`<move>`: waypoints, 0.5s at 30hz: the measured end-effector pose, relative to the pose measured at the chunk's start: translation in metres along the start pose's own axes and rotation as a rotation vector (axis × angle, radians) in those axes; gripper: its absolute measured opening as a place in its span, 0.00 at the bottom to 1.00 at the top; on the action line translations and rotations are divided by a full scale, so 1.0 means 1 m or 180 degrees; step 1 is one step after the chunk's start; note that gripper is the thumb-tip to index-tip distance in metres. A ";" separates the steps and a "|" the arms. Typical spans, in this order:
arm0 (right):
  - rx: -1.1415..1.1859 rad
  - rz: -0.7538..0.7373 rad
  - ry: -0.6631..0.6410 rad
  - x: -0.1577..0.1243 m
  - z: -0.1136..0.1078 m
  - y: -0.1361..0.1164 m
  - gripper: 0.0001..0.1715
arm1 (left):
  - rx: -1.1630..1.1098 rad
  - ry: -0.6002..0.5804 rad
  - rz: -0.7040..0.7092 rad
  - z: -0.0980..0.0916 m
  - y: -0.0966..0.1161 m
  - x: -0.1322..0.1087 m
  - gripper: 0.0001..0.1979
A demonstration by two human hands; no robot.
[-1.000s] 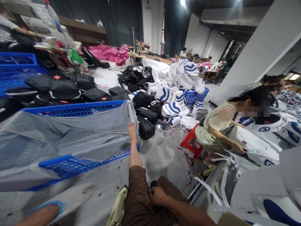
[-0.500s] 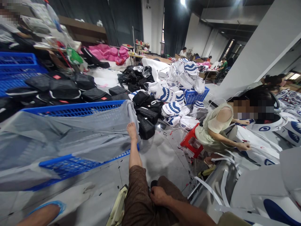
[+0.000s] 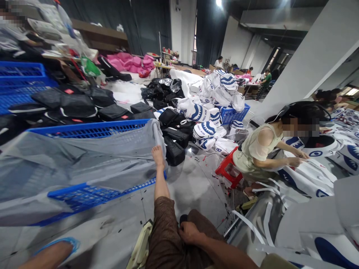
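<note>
Remotely I see R hand (image 3: 189,233) on brown trousers (image 3: 165,226), fingers curled, can't tell if pinching; co-worker's hands (image 3: 294,161), apart 0.5 s ago, now close over white bag (image 3: 308,179). Near blue crate (image 3: 235,114)'s left edge, printed bag (image 3: 197,112): "NEW YORK".

Right hand (image 3: 191,233) rests on brown shorts (image 3: 164,216); a co-worker (image 3: 248,149) handles a white bag (image 3: 307,181).

Right fingers (image 3: 184,233) partly hidden

Cropped brown trousers (image 3: 164,233), rumpled and mottled, are worn with one leg stretched forward, its cuff ending above a bare shin (image 3: 160,184); at the lap they are touched by the right hand (image 3: 190,232).
</note>
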State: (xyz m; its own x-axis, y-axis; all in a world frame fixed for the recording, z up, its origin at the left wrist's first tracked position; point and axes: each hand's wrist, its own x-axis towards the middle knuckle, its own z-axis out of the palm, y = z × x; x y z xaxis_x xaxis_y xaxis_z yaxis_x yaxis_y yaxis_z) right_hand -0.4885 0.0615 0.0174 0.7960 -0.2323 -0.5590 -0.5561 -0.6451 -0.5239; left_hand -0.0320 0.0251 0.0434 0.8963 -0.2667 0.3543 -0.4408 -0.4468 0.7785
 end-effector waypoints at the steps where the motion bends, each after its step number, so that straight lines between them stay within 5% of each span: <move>1: -0.0009 -0.0007 -0.0012 0.000 0.000 0.000 0.14 | -0.0006 0.0000 0.0004 0.000 0.000 0.000 0.21; 15: -0.0048 0.0032 -0.0072 -0.002 -0.001 -0.001 0.18 | -0.0112 -0.0092 0.0126 0.000 -0.006 -0.004 0.23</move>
State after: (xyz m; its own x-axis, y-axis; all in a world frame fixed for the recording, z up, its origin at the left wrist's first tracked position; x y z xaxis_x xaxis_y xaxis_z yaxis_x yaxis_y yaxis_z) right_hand -0.4888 0.0617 0.0196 0.7847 -0.2222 -0.5786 -0.5602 -0.6539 -0.5086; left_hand -0.0324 0.0293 0.0373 0.8761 -0.3083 0.3706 -0.4735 -0.4052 0.7821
